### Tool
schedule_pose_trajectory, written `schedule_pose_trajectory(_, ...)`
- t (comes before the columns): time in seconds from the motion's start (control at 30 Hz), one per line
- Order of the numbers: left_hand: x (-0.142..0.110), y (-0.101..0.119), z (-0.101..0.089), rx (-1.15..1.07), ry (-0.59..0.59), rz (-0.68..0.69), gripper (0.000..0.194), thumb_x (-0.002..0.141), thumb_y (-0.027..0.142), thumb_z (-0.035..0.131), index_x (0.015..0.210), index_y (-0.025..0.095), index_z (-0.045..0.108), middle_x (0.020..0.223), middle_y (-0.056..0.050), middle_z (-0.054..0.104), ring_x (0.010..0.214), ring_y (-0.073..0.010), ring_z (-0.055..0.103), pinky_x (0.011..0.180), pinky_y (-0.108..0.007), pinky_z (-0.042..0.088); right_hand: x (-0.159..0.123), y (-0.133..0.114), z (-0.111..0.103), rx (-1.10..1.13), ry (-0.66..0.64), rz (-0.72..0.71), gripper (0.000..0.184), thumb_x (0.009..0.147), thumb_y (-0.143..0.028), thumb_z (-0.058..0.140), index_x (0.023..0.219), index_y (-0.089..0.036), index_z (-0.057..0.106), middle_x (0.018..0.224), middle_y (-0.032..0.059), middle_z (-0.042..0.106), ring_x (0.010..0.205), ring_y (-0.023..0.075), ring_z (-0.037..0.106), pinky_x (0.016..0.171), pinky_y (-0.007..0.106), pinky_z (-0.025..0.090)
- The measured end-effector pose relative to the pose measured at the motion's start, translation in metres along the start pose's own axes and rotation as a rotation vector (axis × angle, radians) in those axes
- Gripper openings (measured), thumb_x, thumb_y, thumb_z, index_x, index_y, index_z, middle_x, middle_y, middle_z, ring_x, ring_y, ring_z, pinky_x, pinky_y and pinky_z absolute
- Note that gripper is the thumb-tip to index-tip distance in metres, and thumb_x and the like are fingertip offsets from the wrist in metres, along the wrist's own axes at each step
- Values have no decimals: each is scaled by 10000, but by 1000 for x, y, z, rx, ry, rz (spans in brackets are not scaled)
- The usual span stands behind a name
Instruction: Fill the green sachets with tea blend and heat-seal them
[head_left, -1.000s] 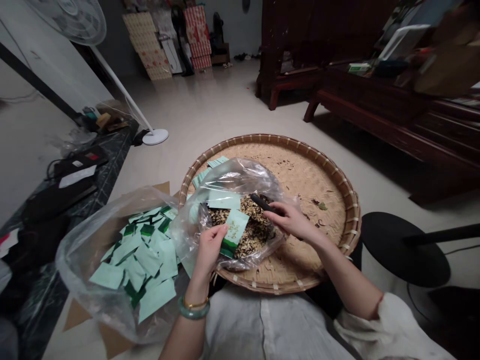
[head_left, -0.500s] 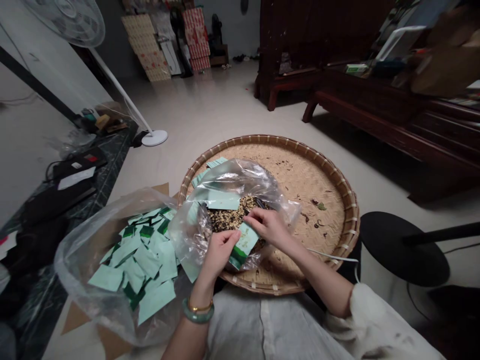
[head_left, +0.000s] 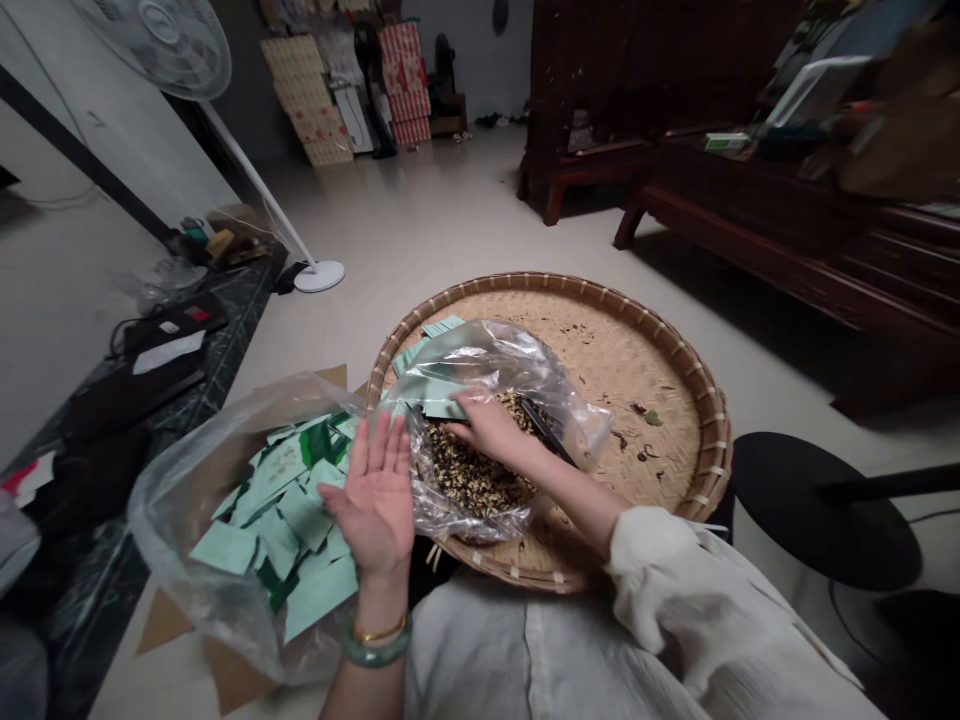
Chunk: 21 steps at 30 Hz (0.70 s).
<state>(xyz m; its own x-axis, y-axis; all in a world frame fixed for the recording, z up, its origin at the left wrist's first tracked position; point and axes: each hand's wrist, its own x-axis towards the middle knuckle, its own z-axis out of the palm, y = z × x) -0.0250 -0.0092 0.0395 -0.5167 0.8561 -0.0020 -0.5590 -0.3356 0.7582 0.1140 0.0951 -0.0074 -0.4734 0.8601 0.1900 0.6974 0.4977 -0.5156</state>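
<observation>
My left hand (head_left: 377,497) is open, palm up with fingers stretched, over a large clear bag (head_left: 187,560) full of pale green packets (head_left: 300,510). My right hand (head_left: 486,427) reaches into a smaller clear bag (head_left: 517,365) of loose dried mix (head_left: 469,475) that lies in a round woven tray (head_left: 660,340). Its fingertips close on a green packet (head_left: 439,408) at the bag's left side. A thin black tool (head_left: 551,435) lies in the bag beside my right wrist. More green packets (head_left: 439,326) sit on the tray behind the bag.
A standing fan (head_left: 319,275) is at the back left, with dark devices and cables (head_left: 157,340) on a ledge at the left. Dark wooden furniture (head_left: 750,220) runs along the right. A black round stool (head_left: 817,500) stands beside the tray. Cardboard (head_left: 225,670) lies under the big bag.
My left hand let go of the packet it held and moved left over the big bag, now open. My right hand shifted left inside the small bag onto another packet.
</observation>
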Motion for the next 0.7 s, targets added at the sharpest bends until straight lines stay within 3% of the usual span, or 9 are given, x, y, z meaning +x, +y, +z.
schedule_pose_trajectory(0.1, -2, -6, -3, 23, -43, -66, 582, 820, 639, 494, 1141, 184, 661, 1280, -138, 613, 1205, -275, 554, 1066, -427, 376, 17, 0, 12, -128, -65, -2, 281, 895, -338, 576, 1116, -165, 597, 1119, 146, 647, 1079, 255, 562, 904, 337, 423)
schedule_pose_trajectory(0.3, 3, -18, -11, 76, -86, -136, 369, 832, 415, 599, 1129, 208, 668, 1265, -118, 629, 1164, -250, 588, 1040, -422, 415, 29, 10, 15, -127, -94, -5, 199, 905, -330, 548, 985, -184, 658, 1042, 106, 679, 1006, 232, 591, 855, 293, 429)
schedule_pose_trajectory(0.5, 7, -26, -13, 175, -74, -151, 323, 821, 310, 617, 1119, 195, 662, 1256, -139, 630, 1134, -253, 608, 1009, -431, 438, 35, 3, 19, -93, -90, 21, 219, 857, -338, 589, 901, -148, 688, 957, 135, 692, 937, 261, 607, 831, 323, 430)
schedule_pose_trajectory(0.7, 10, -26, -18, 215, -42, -162, 349, 796, 289, 644, 1124, 169, 642, 1296, -158, 597, 1208, -264, 557, 1052, -431, 398, 38, 12, 8, 90, -51, 67, 136, 854, -271, 611, 842, -178, 709, 871, 67, 724, 832, 212, 642, 755, 288, 464)
